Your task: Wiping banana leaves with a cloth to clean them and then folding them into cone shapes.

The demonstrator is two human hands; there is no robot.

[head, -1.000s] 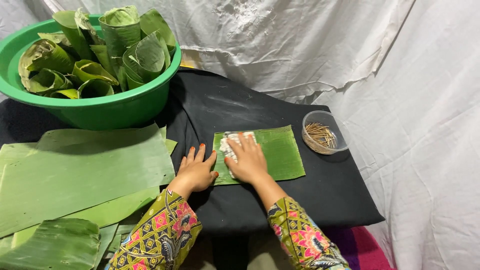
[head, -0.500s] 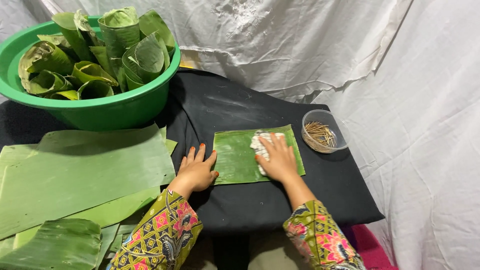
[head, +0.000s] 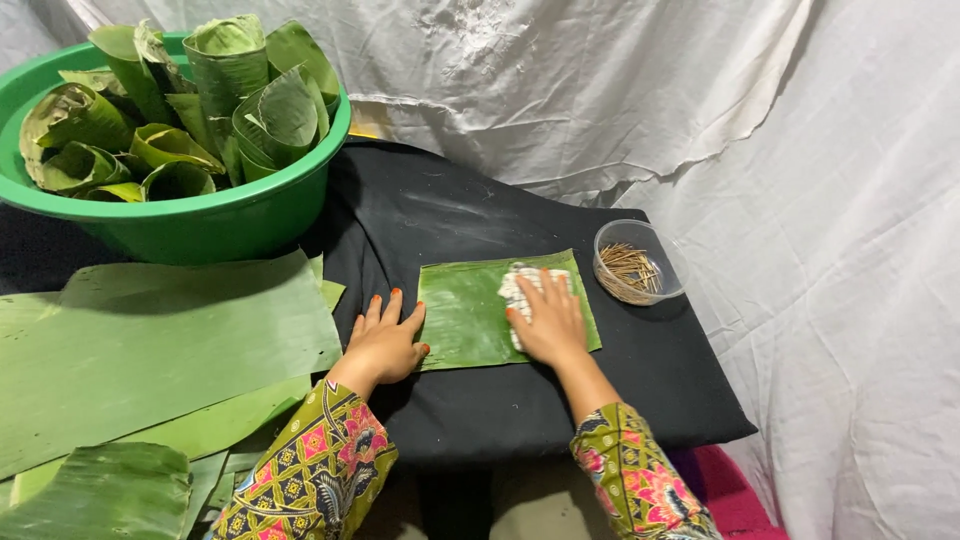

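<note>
A small rectangular piece of banana leaf (head: 465, 312) lies flat on the black cloth (head: 470, 215). My right hand (head: 548, 322) presses a white cloth (head: 517, 287) onto the right half of that leaf, fingers curled over the cloth. My left hand (head: 385, 343) rests flat with fingers spread, holding down the leaf's left edge. Both sleeves are patterned in green, pink and yellow.
A green plastic basin (head: 200, 215) full of rolled leaf cones stands at the back left. Large banana leaves (head: 160, 345) are stacked at the left. A clear round cup of thin wooden picks (head: 633, 268) sits right of the small leaf. White sheeting (head: 820, 200) hangs behind and right.
My right hand has slid the white cloth from the leaf's left side across to its right half. My left hand has stayed at the left edge.
</note>
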